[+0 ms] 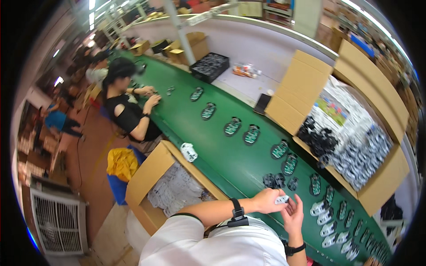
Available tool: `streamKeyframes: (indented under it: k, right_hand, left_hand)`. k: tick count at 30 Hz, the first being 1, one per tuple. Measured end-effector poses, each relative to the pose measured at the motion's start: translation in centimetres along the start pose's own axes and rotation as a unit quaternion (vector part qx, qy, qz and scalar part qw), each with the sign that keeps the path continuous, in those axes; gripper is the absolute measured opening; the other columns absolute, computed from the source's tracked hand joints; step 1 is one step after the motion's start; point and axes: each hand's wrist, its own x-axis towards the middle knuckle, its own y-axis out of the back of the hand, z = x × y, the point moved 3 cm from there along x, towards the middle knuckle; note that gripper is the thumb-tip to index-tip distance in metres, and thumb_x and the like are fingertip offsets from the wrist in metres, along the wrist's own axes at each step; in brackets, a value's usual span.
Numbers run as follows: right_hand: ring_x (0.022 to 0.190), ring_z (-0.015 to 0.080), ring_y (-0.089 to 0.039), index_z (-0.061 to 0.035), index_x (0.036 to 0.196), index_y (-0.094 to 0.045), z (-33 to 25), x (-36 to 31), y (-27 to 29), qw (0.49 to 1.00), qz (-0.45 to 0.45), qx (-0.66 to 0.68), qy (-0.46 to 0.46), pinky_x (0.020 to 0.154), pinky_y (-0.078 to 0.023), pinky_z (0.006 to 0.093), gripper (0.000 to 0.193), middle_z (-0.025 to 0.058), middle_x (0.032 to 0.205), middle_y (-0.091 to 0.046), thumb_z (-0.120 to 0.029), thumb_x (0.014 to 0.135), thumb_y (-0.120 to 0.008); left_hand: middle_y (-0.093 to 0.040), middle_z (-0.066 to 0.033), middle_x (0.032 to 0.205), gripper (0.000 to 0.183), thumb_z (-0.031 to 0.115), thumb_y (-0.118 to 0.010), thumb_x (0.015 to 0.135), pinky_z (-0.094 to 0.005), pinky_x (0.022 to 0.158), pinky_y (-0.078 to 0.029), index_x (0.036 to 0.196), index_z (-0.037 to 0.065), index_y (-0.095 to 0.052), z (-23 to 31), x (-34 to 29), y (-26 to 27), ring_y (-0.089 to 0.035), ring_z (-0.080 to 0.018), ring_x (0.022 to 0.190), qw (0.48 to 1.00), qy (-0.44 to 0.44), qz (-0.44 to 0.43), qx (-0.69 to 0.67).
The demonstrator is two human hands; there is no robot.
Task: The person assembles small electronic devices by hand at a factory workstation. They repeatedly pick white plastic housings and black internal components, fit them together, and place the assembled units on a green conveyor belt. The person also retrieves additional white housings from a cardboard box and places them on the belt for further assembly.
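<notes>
A long green conveyor belt (230, 155) is seen running through a busy workshop — bordered on its far side by a pale tabletop (248, 86) and a low white wall (248, 44). Open cardboard boxes (306, 88) are set along both sides. The floor (88, 164) is reddish-brown — a white fan grille (57, 219) stands on it at lower left. Bright ceiling lights (92, 11) are strung overhead at upper left.
</notes>
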Motion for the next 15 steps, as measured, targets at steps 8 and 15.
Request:
streamKeyframes:
  k: [8, 15]
  right_hand:
    - [0.096, 0.0143, -0.065, 0.0017, 0.123, -0.055, 1.1, -0.4, 0.1, 0.99, -0.116, 0.03, -0.071, 0.081, -0.056, 0.0293, 0.041, 0.0068, 0.111, -0.066, -0.015, 0.091, -0.072]
    - [0.085, 0.0124, -0.064, 0.0028, 0.119, -0.057, 1.3, -0.4, 0.4, 0.985, -0.11, -0.011, -0.129, 0.074, -0.053, 0.0257, 0.04, 0.0053, 0.098, -0.067, -0.011, 0.087, -0.076]
  left_hand:
    - [-0.071, -0.0215, 0.084, 0.049, 0.042, -0.074, 0.079, -0.0399, 0.072, -0.056, 0.1, -0.002, -0.068, 1.1, -0.4, -0.1, -0.072, -0.0337, 0.08, 0.997, -0.016, -0.063, -0.031]
    - [-0.072, -0.0198, 0.084, 0.043, 0.041, -0.07, 0.081, -0.0442, 0.071, -0.054, 0.097, 0.001, -0.069, 0.8, -1.2, -1.3, -0.07, -0.0357, 0.08, 0.998, 0.037, -0.042, 0.032]
